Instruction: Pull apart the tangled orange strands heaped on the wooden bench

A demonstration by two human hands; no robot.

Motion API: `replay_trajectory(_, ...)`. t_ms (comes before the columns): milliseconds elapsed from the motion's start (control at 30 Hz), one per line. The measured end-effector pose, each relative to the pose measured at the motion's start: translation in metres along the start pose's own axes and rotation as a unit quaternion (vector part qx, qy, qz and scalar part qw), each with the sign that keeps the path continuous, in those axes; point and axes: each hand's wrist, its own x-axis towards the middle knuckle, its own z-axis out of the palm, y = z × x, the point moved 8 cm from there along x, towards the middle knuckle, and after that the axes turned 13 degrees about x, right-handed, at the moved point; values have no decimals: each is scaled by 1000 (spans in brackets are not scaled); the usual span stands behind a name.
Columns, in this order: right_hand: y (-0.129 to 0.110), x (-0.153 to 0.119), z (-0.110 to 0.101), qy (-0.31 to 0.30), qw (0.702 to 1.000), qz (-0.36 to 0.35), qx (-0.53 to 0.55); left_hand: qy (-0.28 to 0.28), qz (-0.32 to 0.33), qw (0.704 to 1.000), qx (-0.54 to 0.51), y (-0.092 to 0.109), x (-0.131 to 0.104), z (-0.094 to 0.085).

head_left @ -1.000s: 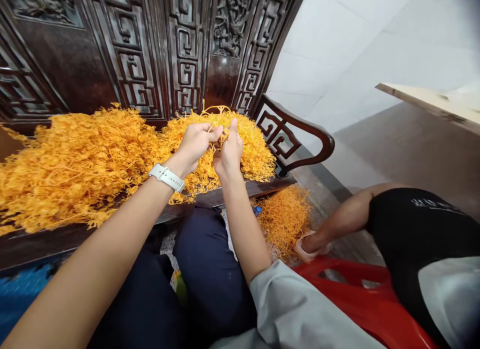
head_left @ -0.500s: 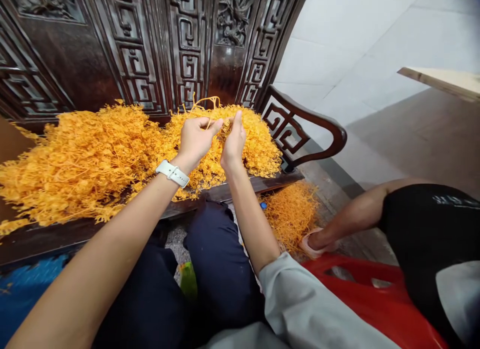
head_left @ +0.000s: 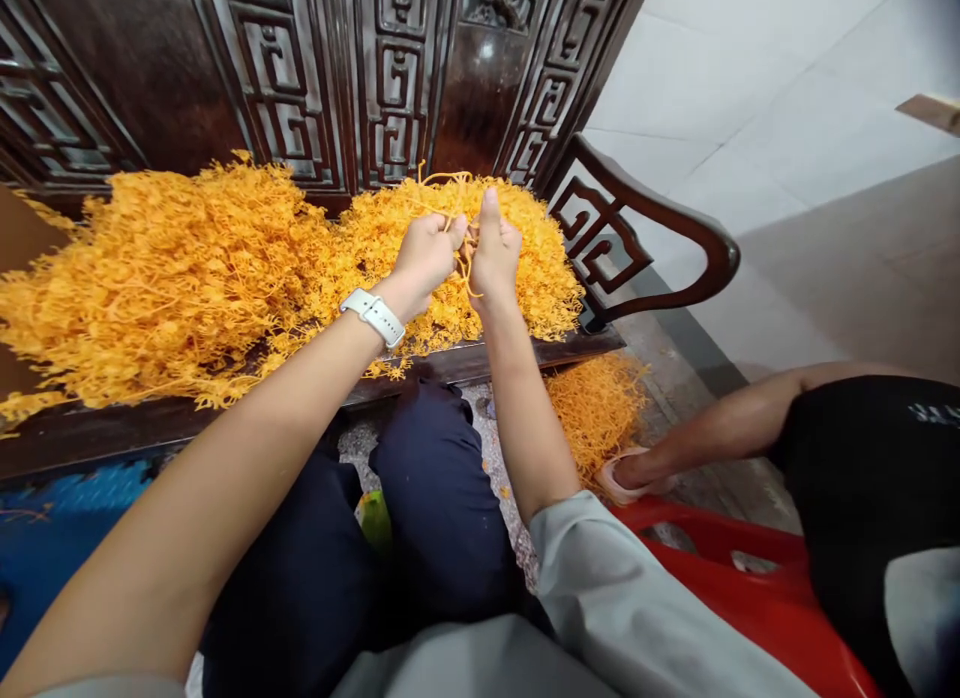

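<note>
Thin yellow-orange strands (head_left: 442, 178) run between my two hands, above a heap of the same stringy material (head_left: 544, 278) on the dark wooden bench. My left hand (head_left: 429, 260), with a white watch strap at its wrist, is closed and pinches some strands. Beside it, almost touching, my right hand (head_left: 496, 248) is closed round strands with its thumb pointing up. A loose strand hangs between the palms. Another larger yellow-orange heap (head_left: 187, 268) lies on the bench to the left.
The bench has a carved back (head_left: 397, 78) and a curved armrest (head_left: 675, 208). An orange pile (head_left: 596, 403) lies on the floor. At the right are a person's leg (head_left: 720, 428) and a red plastic stool or chair (head_left: 720, 578). Something blue (head_left: 82, 518) is at lower left.
The view has shifted, so the bench stands higher in the picture. My hands are closer together, my right fingers have curled in, and a strand now dangles between them.
</note>
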Motion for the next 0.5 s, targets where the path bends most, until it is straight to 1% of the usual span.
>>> replay_trajectory(133, 9, -2, 0, -22, 997, 79, -3, -32, -35, 998, -44, -9, 1, 8)
replay_trajectory(200, 12, -3, 0, -24, 994, 107, 7, -47, -44, 996, -62, -10, 1, 11)
replay_trajectory(333, 16, -2, -6, -10, 993, 120, 19, -56, -39, 995, -69, -5, -2, 15)
replay_trajectory(500, 15, -3, -10, 7, 994, 107, 19, -67, -34, 995, -70, 0, -2, 15)
